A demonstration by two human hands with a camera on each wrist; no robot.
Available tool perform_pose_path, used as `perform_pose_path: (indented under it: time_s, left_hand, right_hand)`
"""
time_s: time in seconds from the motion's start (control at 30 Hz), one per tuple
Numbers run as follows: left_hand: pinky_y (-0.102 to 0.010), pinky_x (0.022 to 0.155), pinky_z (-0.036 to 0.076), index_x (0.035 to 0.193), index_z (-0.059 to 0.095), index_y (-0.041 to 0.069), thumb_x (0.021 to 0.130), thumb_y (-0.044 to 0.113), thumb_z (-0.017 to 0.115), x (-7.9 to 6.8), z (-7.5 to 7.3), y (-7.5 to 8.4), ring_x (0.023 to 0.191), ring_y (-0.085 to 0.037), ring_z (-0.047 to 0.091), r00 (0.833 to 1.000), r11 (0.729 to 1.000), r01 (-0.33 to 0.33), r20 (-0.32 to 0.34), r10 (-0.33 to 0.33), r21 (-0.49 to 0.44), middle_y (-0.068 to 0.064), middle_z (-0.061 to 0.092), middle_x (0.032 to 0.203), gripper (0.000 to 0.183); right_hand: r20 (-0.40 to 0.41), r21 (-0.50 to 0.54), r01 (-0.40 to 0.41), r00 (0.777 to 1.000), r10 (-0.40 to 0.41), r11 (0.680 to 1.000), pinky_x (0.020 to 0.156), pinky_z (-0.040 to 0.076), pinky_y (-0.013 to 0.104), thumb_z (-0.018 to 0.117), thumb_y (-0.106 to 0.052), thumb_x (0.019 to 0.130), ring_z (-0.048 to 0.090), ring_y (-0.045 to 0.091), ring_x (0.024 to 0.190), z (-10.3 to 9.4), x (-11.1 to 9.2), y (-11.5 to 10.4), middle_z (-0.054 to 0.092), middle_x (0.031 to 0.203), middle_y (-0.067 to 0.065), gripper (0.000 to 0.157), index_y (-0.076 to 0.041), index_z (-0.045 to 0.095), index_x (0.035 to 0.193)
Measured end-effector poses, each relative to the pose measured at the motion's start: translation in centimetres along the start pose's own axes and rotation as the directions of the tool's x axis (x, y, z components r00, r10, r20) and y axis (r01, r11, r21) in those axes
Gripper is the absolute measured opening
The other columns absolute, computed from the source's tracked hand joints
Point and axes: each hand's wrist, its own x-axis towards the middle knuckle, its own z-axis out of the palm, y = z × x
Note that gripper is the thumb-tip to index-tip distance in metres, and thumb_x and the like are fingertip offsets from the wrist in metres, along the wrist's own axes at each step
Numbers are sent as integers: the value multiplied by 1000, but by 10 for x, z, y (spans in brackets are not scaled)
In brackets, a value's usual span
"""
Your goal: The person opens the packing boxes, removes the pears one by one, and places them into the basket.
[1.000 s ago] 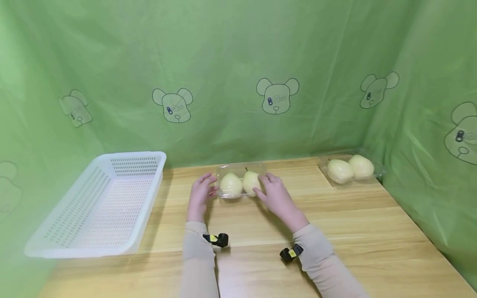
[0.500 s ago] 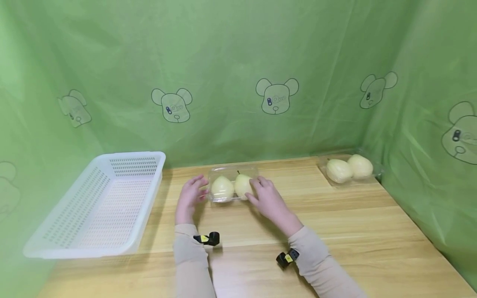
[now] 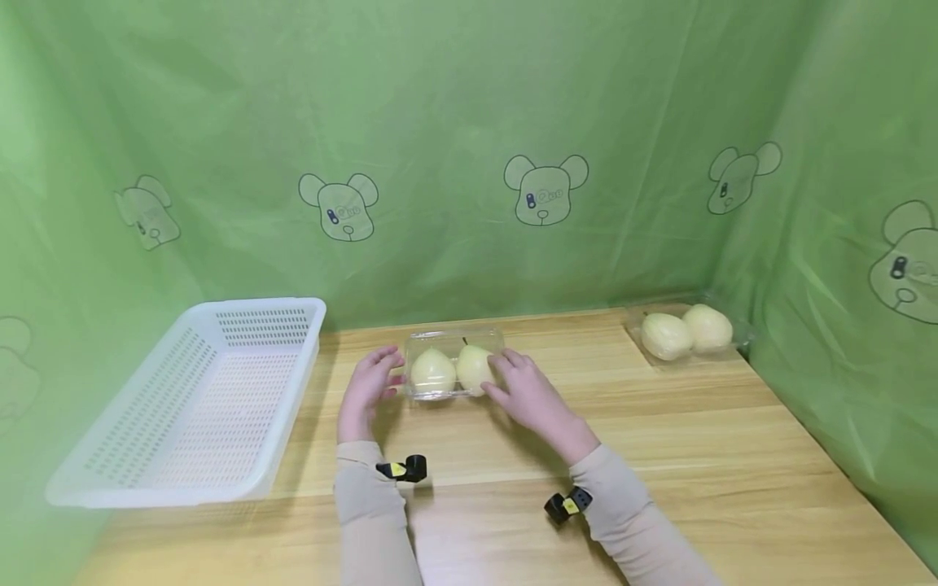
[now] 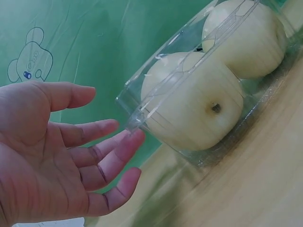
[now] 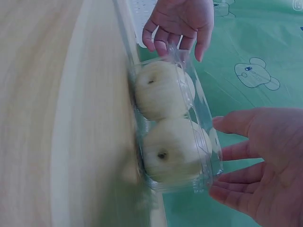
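Note:
A clear plastic clamshell box (image 3: 443,395) lies on the table in the head view, its lid down. Two pale yellow pears, a left one (image 3: 432,373) and a right one (image 3: 473,368), sit inside side by side. My left hand (image 3: 366,389) is at the box's left end, palm toward it with loosely bent fingers; in the left wrist view a fingertip (image 4: 136,138) meets or nearly meets the box's corner. My right hand (image 3: 531,397) rests its fairly straight, spread fingers against the right end, partly covering the right pear.
A white perforated plastic basket (image 3: 289,399) stands at the left. At the back right, a second clear box (image 3: 645,352) holds two more pears (image 3: 685,332). Green curtain (image 3: 440,268) hangs behind and at both sides of the wooden table (image 3: 674,439).
The pear box has slid left and slightly toward me, with both hands moving along at its ends. Most of this shift came in the first half second. The second box has stayed put.

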Motion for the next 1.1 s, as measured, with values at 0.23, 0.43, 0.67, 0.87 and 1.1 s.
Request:
perform_pose_path:
  time_s: [0.23, 0.43, 0.67, 0.87, 1.1]
  left_hand:
    - [-44, 95, 47, 147, 38, 6, 99, 26, 48, -4, 2, 3, 119, -37, 59, 1000, 999, -12, -5, 13, 49, -20, 51, 141, 53]
    - [-50, 102, 45, 147, 39, 5, 98, 23, 50, -7, 4, 4, 125, -40, 53, 999, 996, -34, -15, 36, 77, -20, 45, 146, 53]
    - [-51, 104, 46, 144, 42, -2, 98, 21, 51, -8, 8, 9, 120, -41, 55, 995, 982, -84, -31, 91, 167, -26, 51, 139, 52]
    - [-47, 102, 50, 140, 47, -1, 97, 22, 54, -4, 14, 12, 118, -38, 60, 986, 937, -120, -72, 152, 329, -26, 58, 133, 49]
    - [-47, 100, 51, 138, 50, 0, 95, 20, 56, -1, 17, 14, 116, -38, 60, 984, 943, -121, -91, 156, 311, -25, 59, 131, 48]
  right_hand:
    - [37, 21, -11, 999, 10, 1000, 110, 39, 58, 64, -30, 92, 47, 46, 130, -5, 0, 2, 48, 141, 30, 53, 2, 53, 133]
    - [-70, 107, 4, 998, 3, 994, 111, 40, 54, 61, -29, 94, 49, 40, 130, -6, 0, -4, 54, 138, 23, 50, 0, 54, 134]
    - [-275, 318, 141, 960, -51, 938, 90, 57, 42, 64, -17, 92, 64, 28, 103, -2, -4, -25, 68, 110, 15, 32, 0, 63, 119]
    - [-139, 686, 36, 987, 82, 727, 70, 54, 19, 62, -12, 93, 60, 12, 82, 6, -8, -43, 68, 95, 16, 21, 2, 66, 108]
    - [180, 893, -207, 978, 106, 400, 73, 55, 24, 55, -20, 98, 59, 12, 77, 20, -11, -48, 66, 92, 13, 32, 9, 60, 111]
